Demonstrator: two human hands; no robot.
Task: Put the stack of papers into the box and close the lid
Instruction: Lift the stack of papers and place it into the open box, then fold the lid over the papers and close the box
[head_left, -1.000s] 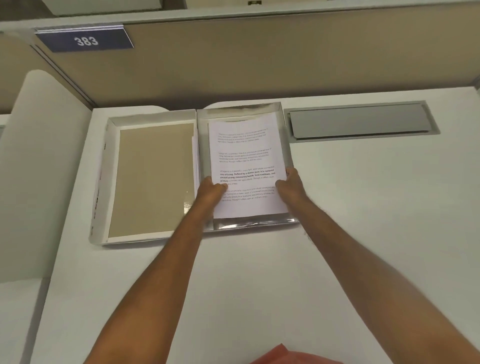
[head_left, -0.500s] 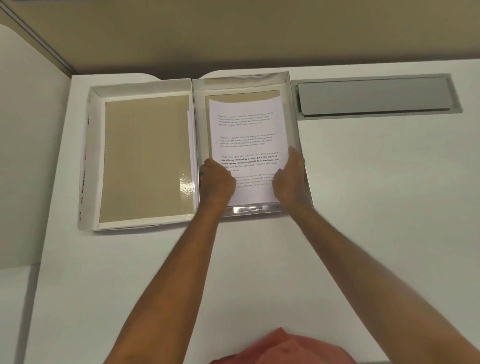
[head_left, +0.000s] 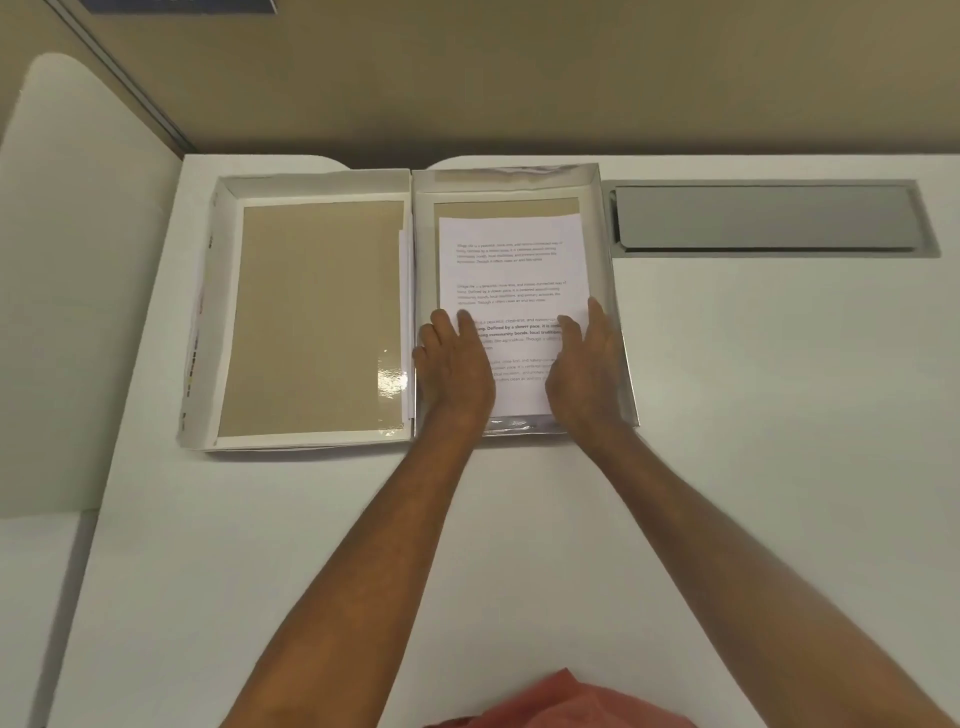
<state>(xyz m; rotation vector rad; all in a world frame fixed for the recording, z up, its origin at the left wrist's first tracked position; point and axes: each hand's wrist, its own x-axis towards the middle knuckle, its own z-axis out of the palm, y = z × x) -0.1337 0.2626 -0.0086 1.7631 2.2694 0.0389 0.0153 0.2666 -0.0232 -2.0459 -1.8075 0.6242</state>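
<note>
Both hands, left (head_left: 457, 364) and right (head_left: 584, 371), hide the papers' (head_left: 511, 260) lower corners; its print is too small to read; a blue sign (head_left: 182, 5) is cut off at top

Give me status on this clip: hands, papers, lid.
Left hand and right hand flat on the stack of papers, open. Papers lie inside the box, right half. Lid open flat at left, not closed. Nothing in the way.

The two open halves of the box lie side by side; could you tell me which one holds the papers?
The right half, beside the grey desk panel, holds the papers under both hands. The left half shows only bare brown lining.
</note>
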